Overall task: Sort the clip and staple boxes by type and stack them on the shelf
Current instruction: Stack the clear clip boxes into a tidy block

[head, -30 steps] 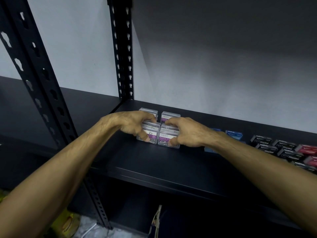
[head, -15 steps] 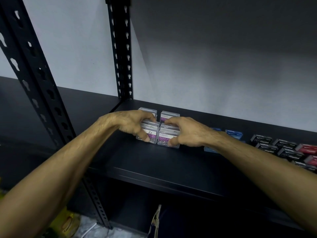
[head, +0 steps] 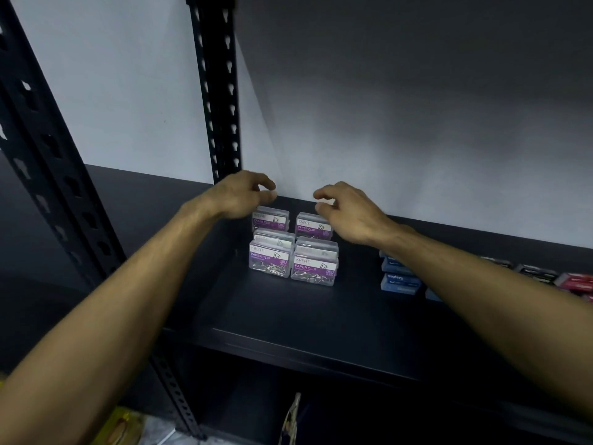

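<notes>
Two bare forearms reach in from 7 and 4 o'clock over a black metal shelf (head: pixel 288 316). At centre, clear paper clip boxes (head: pixel 293 252) with purple labels stand grouped in two columns, front pairs touching side by side. Blue staple boxes (head: pixel 399 281) lie at 3 o'clock, black and red boxes (head: pixel 574 282) beyond them. Farther back, the left hand (head: pixel 239 195) and right hand (head: pixel 348 215) hover above the rear clip boxes, fingers loosely curled, holding nothing.
</notes>
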Action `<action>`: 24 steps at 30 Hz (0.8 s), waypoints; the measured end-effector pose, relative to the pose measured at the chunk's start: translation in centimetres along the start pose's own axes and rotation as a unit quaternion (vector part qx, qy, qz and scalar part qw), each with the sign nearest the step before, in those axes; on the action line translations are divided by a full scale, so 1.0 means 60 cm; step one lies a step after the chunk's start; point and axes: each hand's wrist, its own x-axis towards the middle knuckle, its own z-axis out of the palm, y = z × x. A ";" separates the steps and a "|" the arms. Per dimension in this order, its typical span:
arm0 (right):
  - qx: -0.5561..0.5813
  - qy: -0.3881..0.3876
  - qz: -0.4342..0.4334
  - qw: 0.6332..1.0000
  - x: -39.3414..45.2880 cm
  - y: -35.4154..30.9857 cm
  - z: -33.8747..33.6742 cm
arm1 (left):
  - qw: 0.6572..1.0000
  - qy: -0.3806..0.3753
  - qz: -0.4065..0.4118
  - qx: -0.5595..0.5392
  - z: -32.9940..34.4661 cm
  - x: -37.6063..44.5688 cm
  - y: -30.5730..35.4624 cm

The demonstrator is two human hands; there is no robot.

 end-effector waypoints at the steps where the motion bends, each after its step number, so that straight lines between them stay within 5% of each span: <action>1: -0.001 -0.016 0.000 1.000 0.007 -0.002 0.005 | 1.000 -0.010 0.002 -0.003 0.011 0.007 -0.003; 6: 0.034 -0.095 0.031 0.994 0.023 0.002 0.020 | 0.999 -0.029 0.014 -0.033 0.043 0.021 -0.013; 24: 0.080 -0.100 0.033 0.991 -0.014 0.020 0.014 | 0.992 -0.107 0.058 -0.038 0.044 0.003 0.007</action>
